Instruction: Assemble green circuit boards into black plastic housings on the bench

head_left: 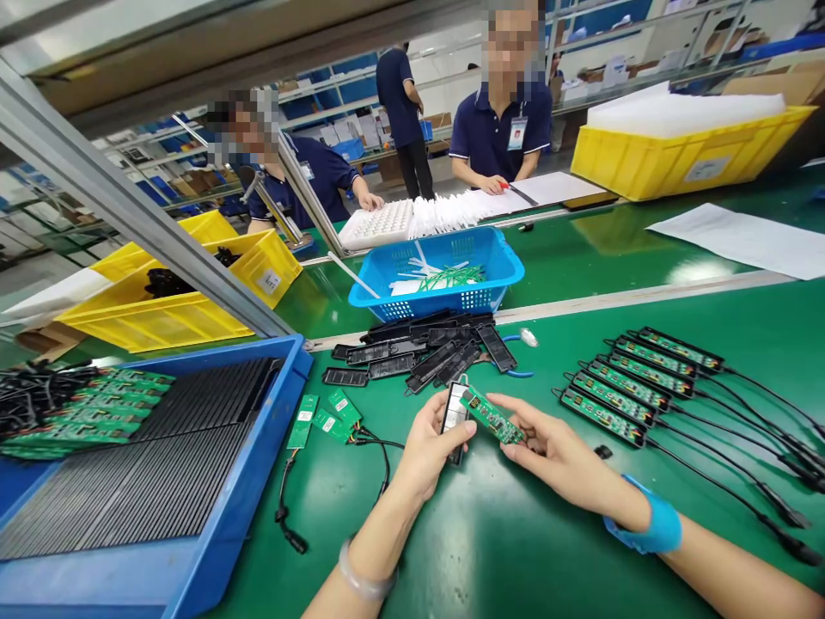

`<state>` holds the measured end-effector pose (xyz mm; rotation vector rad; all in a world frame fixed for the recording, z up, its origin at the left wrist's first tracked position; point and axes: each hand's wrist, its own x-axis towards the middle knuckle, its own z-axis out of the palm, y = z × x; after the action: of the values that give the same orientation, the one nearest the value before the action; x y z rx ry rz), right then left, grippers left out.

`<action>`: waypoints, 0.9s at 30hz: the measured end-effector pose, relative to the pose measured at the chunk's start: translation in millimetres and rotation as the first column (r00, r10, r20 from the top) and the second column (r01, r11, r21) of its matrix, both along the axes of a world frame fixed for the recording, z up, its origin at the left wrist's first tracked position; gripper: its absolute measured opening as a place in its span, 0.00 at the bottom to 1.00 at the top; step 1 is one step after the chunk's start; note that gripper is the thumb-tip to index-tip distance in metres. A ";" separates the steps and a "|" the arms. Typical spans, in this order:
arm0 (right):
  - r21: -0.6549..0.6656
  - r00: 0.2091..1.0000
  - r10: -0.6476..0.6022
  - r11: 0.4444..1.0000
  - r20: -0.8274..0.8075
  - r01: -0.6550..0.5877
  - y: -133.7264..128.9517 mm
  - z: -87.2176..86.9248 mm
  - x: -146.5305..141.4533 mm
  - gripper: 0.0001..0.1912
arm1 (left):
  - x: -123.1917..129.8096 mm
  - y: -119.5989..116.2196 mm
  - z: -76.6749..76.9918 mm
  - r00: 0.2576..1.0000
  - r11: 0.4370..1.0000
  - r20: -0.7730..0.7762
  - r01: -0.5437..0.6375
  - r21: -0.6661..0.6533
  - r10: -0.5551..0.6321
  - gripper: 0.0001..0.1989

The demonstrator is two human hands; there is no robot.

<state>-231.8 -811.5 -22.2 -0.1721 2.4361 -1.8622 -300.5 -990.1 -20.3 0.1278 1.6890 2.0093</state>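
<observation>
My left hand (429, 447) grips a narrow black casing (455, 407), held up over the green table. Between the thumb and fingers of my right hand (547, 443) is a green circuit board (493, 416), tilted, its upper left end overlapping the casing. Behind my hands lies a pile of empty black casings (425, 348). Left of my left hand are several loose green boards (302, 421) with black cables. On the right, several black casings with boards in them (606, 408) lie in a slanted row, their cables trailing right.
A blue tray (225, 533) at the left holds black strips and stacked boards. A blue basket (438, 301) with strips stands beyond the pile. Yellow bins (683, 163) stand at the back right and left. Two people work across the table; another stands behind.
</observation>
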 end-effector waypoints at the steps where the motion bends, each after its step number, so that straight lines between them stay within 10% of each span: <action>1: 0.055 0.999 -0.037 0.998 -0.013 0.038 0.7 -3.6 0.0 0.23 | 1.1 -0.3 0.4 1.000 1.000 0.029 0.009 0.014 -0.009 0.24; 14: 0.143 0.946 -0.189 0.962 -0.263 0.232 -0.5 -3.6 4.3 0.19 | 4.0 0.5 -5.4 0.991 0.985 -0.078 -0.098 0.142 0.110 0.32; 27: 0.255 0.875 -0.073 0.942 -0.478 0.218 4.0 -4.5 2.0 0.16 | 9.4 6.5 -5.9 0.992 0.973 -0.080 -0.081 0.214 0.100 0.33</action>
<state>-229.7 -807.5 -26.7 -0.4751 3.1038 -1.6109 -291.0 -983.6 -26.3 0.2212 1.5558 2.2799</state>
